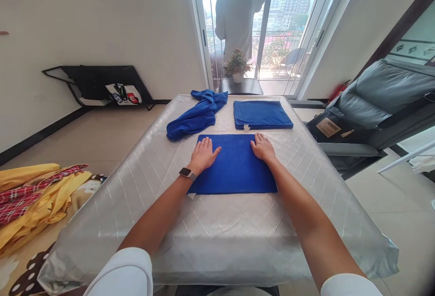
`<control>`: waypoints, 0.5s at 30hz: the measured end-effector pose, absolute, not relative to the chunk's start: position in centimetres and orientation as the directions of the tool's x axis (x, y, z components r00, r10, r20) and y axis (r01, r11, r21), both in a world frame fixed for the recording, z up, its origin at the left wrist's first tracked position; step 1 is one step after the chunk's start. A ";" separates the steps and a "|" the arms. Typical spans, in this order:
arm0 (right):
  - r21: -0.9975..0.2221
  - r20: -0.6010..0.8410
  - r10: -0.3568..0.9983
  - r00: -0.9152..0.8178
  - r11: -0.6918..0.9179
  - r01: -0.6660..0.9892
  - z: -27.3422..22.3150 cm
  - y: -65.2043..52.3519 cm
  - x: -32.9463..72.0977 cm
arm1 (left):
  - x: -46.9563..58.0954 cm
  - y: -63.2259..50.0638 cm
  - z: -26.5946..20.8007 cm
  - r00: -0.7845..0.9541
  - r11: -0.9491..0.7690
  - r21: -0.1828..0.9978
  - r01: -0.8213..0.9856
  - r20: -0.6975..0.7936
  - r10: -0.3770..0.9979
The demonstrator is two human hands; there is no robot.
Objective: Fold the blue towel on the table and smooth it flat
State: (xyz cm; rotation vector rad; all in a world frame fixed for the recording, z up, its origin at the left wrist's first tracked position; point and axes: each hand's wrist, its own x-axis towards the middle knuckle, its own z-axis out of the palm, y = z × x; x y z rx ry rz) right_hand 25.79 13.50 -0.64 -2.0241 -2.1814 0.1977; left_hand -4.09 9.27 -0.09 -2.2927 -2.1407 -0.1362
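Observation:
A blue towel [234, 169], folded into a flat rectangle, lies on the table before me with a small white tag at its near left corner. My left hand [204, 154] rests flat on its far left part, thumb stretched toward the middle. On the far right corner lies my right hand [263, 147], palm down with the fingers extended. Neither hand grips anything. Behind the towel, to the right, is a neat stack of folded blue towels [263, 114] with a white label showing. A crumpled blue towel [197, 117] lies to the far left.
A silvery quilted cloth covers the table [136, 187]. Beyond it stand a chair [241, 86] with a potted plant [238, 64] and a person [238, 15] at the sliding door. A grey recliner [390, 101] is right; yellow and plaid fabrics [37, 201] lie left.

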 end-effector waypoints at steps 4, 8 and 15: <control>-0.219 0.031 0.997 -0.068 0.074 0.973 -0.6 13.5 25.8 | 3.2 10.9 1.0 0.390 -0.394 0.112 0.912 0.054 0.919; -0.186 0.020 0.995 -0.098 0.100 0.977 -0.7 13.2 26.3 | 11.7 12.7 0.8 0.521 -0.538 0.203 0.818 0.136 0.843; -0.187 0.028 0.995 -0.092 0.096 0.978 -0.5 13.2 26.2 | 12.4 14.2 -1.1 0.426 -0.442 0.290 0.849 0.120 0.897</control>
